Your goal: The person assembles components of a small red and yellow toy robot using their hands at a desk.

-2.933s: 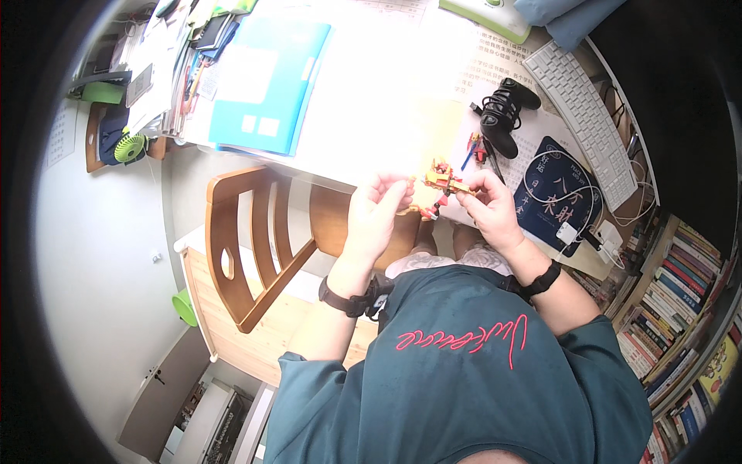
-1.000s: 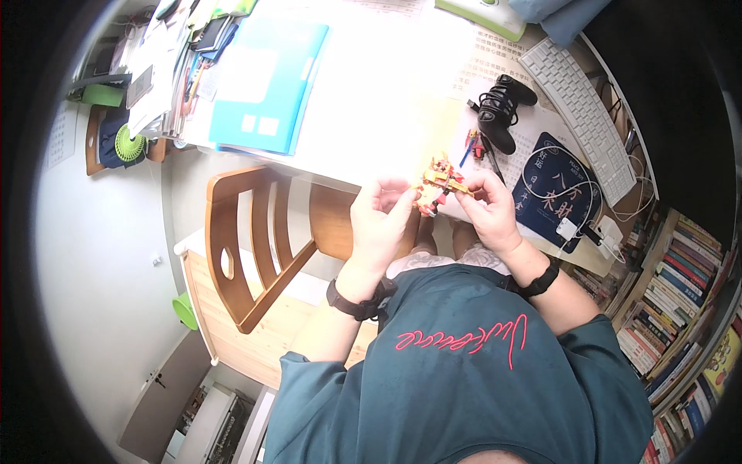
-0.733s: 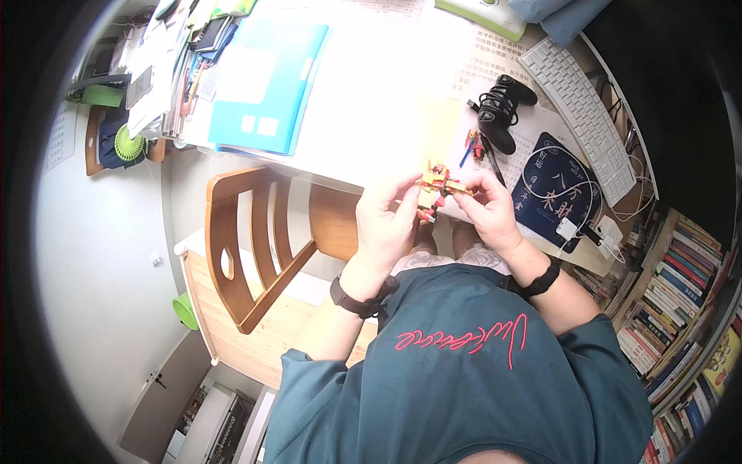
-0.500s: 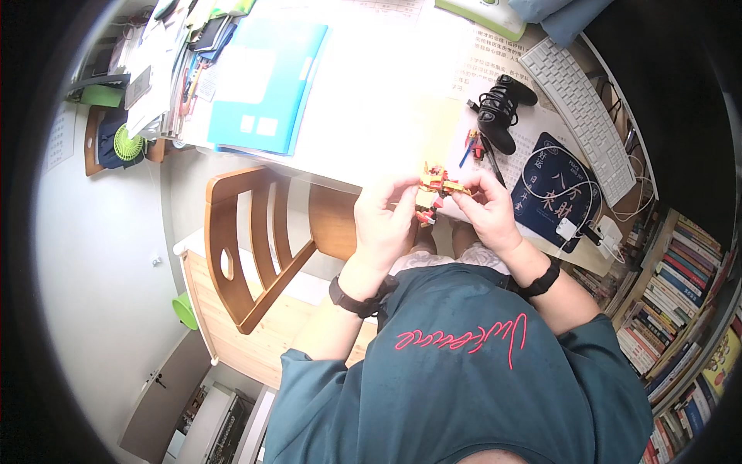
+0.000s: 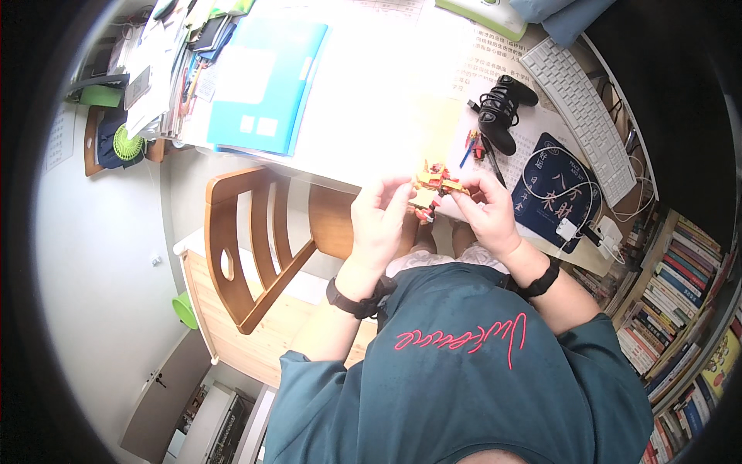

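A small red, yellow and black toy figure is held up between my hands, above the table's near edge. My right hand pinches its right side between thumb and fingers. At the figure's left end are the closed thumb and fingertips of my left hand, which seem to grip its yellow edge. A red and grey part of the figure hangs at its lower end. Just beyond my right hand, a small red and blue toy piece lies on the papers.
On the desk's right are a black game controller wrapped in its cable, a white keyboard and a dark blue mat with white cables. A blue folder lies at left. A wooden chair stands left; a bookshelf right.
My left hand has shifted slightly left, and the toy figure has turned a little between my fingers. My right hand has hardly moved.
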`<action>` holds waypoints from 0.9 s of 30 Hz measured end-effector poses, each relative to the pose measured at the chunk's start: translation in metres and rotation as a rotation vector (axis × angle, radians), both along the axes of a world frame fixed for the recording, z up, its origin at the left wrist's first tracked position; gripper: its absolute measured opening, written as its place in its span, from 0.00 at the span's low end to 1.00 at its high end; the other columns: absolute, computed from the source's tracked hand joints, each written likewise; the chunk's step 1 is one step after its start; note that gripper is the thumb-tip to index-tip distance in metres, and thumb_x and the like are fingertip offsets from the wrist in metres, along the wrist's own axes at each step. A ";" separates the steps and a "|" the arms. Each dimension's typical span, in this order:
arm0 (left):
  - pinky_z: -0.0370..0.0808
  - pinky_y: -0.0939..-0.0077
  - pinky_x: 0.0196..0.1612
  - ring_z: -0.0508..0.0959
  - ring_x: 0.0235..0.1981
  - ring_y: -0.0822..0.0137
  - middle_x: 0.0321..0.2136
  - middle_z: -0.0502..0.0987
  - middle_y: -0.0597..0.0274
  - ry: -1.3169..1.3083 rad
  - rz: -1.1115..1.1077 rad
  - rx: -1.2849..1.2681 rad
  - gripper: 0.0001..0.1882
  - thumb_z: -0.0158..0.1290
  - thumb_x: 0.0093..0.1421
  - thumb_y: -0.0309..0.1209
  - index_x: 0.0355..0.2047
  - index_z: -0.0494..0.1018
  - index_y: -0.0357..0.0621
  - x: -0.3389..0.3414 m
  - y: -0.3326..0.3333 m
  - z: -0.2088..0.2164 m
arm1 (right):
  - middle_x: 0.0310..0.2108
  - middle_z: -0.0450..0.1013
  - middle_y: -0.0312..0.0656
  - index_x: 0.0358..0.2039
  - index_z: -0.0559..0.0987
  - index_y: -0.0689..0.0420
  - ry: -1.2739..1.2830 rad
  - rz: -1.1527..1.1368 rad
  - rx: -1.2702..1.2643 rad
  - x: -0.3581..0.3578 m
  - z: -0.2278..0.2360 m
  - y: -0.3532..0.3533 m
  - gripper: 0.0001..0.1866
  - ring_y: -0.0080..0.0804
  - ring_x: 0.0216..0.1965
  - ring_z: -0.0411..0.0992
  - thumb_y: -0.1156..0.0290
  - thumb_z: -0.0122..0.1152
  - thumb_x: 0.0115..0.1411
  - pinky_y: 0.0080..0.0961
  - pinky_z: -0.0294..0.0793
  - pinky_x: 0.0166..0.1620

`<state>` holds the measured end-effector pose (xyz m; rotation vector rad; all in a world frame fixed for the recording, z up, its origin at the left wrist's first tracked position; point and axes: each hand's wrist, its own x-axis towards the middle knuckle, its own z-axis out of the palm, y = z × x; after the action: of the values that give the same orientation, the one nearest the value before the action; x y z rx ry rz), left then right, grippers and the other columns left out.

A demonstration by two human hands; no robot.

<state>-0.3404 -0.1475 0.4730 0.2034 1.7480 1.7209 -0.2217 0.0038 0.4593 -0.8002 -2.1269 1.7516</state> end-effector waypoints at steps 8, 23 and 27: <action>0.75 0.83 0.40 0.77 0.34 0.76 0.34 0.78 0.62 0.029 0.031 -0.067 0.08 0.54 0.62 0.25 0.41 0.73 0.36 -0.006 0.000 0.009 | 0.25 0.70 0.30 0.33 0.75 0.58 -0.083 -0.101 -0.532 0.002 -0.009 0.007 0.05 0.12 0.23 0.67 0.75 0.62 0.57 0.12 0.67 0.26; 0.74 0.83 0.40 0.77 0.34 0.77 0.34 0.79 0.63 0.056 0.023 -0.067 0.08 0.57 0.60 0.25 0.40 0.75 0.37 -0.006 -0.003 0.013 | 0.25 0.72 0.32 0.33 0.73 0.59 -0.048 -0.058 -0.619 0.001 -0.008 0.007 0.04 0.13 0.23 0.67 0.78 0.59 0.59 0.11 0.66 0.25; 0.74 0.83 0.40 0.77 0.34 0.77 0.34 0.79 0.63 0.065 0.018 -0.069 0.08 0.57 0.60 0.25 0.40 0.75 0.37 -0.005 -0.004 0.014 | 0.27 0.74 0.37 0.35 0.72 0.59 -0.020 -0.067 -0.712 0.000 -0.003 0.006 0.04 0.17 0.25 0.70 0.77 0.57 0.61 0.14 0.69 0.29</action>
<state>-0.3455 -0.1511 0.4873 0.2159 1.8579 1.6806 -0.2217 0.0103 0.4558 -1.0276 -1.4353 2.4921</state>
